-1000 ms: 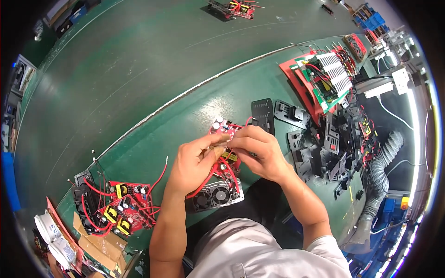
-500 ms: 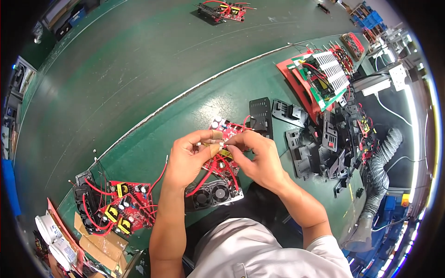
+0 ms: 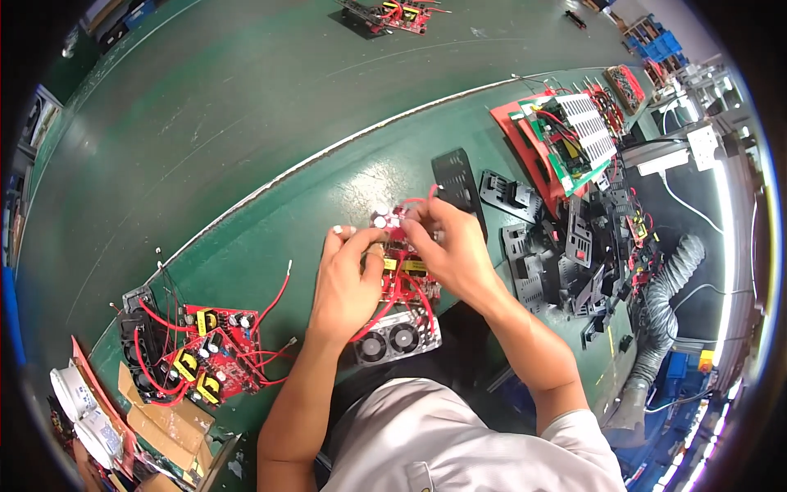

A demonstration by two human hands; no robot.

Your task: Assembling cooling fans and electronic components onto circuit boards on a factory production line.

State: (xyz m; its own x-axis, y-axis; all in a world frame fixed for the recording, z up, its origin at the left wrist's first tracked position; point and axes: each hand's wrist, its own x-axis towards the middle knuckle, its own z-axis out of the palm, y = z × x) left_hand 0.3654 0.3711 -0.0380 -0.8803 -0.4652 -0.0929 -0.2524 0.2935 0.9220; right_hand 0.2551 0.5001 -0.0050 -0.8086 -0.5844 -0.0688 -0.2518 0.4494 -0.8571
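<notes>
A red circuit board (image 3: pixel 398 287) with yellow-wrapped transformers, capacitors and thick red wires lies in front of me. At its near end is a panel with two black fans (image 3: pixel 388 339). My left hand (image 3: pixel 352 275) grips the board's left side with curled fingers; pale tape wraps some fingertips. With thumb and fingers closed, my right hand (image 3: pixel 449 246) holds the board's far right end, beside the silvery capacitors (image 3: pixel 384 218). The fingers hide what lies between them. Just beyond the right hand, a black slotted plate (image 3: pixel 459 182) sits at a tilt.
Another red board assembly (image 3: pixel 215 353) with fans lies at left, near torn cardboard (image 3: pixel 168 418). On the right are black plastic brackets (image 3: pixel 525 262), a stacked green board with a white finned part (image 3: pixel 584 131), and a grey flexible duct (image 3: pixel 668 287). Another board (image 3: pixel 402 15) lies far off.
My hands have parted from a small white connector and moved onto the board's far end. The board and its fans have shifted slightly right, and the black plate beside them has tilted.
</notes>
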